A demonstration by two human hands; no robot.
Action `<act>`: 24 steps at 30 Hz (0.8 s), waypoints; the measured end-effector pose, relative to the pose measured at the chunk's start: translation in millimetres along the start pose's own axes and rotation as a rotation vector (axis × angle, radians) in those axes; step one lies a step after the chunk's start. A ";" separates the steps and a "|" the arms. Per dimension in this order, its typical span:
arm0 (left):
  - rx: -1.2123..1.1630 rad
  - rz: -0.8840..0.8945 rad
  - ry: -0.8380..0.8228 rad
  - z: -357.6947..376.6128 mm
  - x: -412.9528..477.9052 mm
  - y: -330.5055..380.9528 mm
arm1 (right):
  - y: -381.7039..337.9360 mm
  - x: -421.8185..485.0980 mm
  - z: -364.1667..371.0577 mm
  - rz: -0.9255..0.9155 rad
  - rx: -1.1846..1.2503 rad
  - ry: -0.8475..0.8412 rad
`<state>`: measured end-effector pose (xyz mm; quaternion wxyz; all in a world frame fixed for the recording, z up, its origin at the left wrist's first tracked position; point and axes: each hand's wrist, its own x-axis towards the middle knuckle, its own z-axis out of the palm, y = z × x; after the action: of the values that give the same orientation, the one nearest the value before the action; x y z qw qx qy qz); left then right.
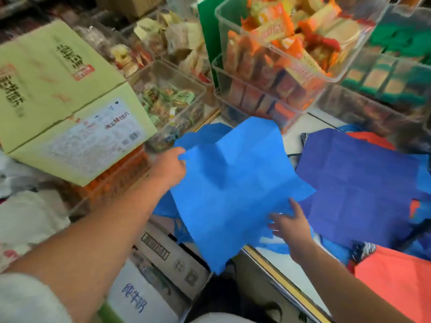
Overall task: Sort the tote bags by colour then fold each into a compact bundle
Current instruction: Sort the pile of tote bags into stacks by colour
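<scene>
L hand (171, 167) pinching lt-blue tote bag (233, 194) edge; R hand (291, 226) splayed loose, touching bag's lower corner.

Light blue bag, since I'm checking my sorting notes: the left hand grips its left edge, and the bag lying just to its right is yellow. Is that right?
Not quite. Just right of the light blue bag lies a dark blue bag, not a yellow one, as the head view shows. The left hand does grip its left edge.
</scene>
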<state>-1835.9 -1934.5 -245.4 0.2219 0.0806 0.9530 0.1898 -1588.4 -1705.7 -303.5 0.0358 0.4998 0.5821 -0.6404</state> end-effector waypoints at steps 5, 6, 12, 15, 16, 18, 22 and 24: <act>0.169 0.075 0.230 10.9 25.6 6.4 | -10.4 -11.0 50.2 0.242 -0.217 -0.384; 0.142 0.119 0.214 25.9 14.3 2.6 | -8.8 -8.0 52.4 0.213 -0.281 -0.372; 0.213 0.360 -0.301 119.6 -69.8 -17.8 | 1.8 42.8 20.3 -0.271 -0.751 0.069; 0.067 0.240 -0.342 146.3 -72.3 -25.4 | 0.1 70.2 7.3 -0.282 -0.844 0.030; -0.054 0.179 -0.319 152.6 -70.2 -26.8 | -0.1 77.7 6.4 -0.272 -0.849 0.000; -0.257 0.073 -0.268 161.2 -64.7 -26.8 | -2.7 86.8 6.7 -0.258 -0.836 -0.043; -0.121 0.118 -0.312 168.8 -62.4 -25.6 | -14.8 96.1 8.2 -0.251 -0.774 0.002; -0.106 0.138 -0.331 167.4 -62.4 -27.3 | -22.9 98.7 12.9 -0.186 -0.721 0.007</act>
<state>-1706.4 -1919.7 -370.6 0.3663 0.1640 0.8843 0.2386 -1659.6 -1655.6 -356.8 0.1490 0.4022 0.8134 -0.3929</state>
